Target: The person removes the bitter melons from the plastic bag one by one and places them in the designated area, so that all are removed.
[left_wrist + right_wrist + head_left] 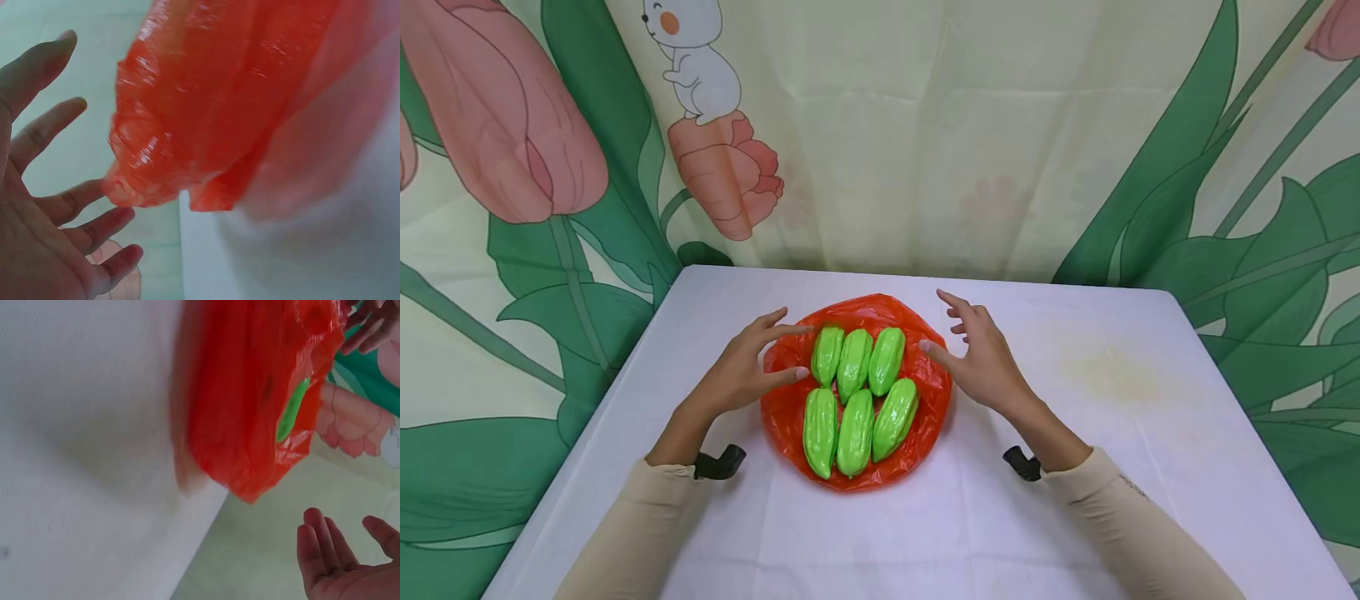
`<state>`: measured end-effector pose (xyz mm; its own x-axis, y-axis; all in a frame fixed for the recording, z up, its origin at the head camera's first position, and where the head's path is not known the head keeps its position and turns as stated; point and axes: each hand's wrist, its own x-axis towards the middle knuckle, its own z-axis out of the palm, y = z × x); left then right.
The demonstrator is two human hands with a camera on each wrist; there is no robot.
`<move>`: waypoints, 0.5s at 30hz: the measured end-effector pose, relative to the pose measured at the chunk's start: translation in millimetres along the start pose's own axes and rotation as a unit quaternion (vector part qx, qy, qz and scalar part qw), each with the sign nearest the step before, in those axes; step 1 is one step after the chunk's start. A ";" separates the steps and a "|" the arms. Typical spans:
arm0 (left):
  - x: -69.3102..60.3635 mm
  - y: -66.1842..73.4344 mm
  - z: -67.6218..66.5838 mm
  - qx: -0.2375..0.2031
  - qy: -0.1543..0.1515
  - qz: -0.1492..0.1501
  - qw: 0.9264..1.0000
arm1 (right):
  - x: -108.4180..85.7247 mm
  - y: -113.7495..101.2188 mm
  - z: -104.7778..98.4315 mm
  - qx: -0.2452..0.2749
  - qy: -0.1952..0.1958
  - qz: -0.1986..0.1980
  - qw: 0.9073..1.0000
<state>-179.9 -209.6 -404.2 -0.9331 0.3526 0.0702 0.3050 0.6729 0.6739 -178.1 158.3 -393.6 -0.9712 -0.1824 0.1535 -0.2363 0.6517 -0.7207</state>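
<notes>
Several light green ridged vegetable-like pieces (855,433) lie in two rows on a red plastic bag or covered round holder (790,433). At its left edge hovers the left hand (748,367), fingers spread, thumb and forefinger reaching over the rim. The right hand (981,358) is raised at the right edge, its thumb near the rim. Neither hand grips anything. In the left wrist view the spread left hand (56,219) is beside the red plastic (194,100). The right wrist view shows the right hand (350,569) apart from the red plastic (244,412), one green piece (292,411) showing.
A white cloth covers the table (865,550), with a faint yellowish stain at the right. Behind it hangs a curtain (880,167) printed with tulips, leaves and a white animal on a carrot. Black straps with small dark devices (721,463) are on both wrists.
</notes>
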 end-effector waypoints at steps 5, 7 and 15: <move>-3.5 -7.8 -0.7 -0.022 -0.018 -0.010 1.000 | 0.8 -4.2 9.8 0.022 -0.024 0.007 0.999; -4.9 -10.8 -0.8 -0.028 -0.024 -0.014 0.999 | 1.8 -5.4 14.5 0.034 -0.038 0.003 0.999; -10.5 -22.9 1.8 -0.049 -0.045 -0.030 0.997 | 4.3 -8.7 32.8 0.043 -0.073 -0.003 0.996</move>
<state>-176.7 -227.5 -421.8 -0.9272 0.3729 -0.0356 0.2249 0.6300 0.7433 -179.1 127.6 -408.9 -0.9535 -0.2947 0.0627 -0.2320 0.5854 -0.7769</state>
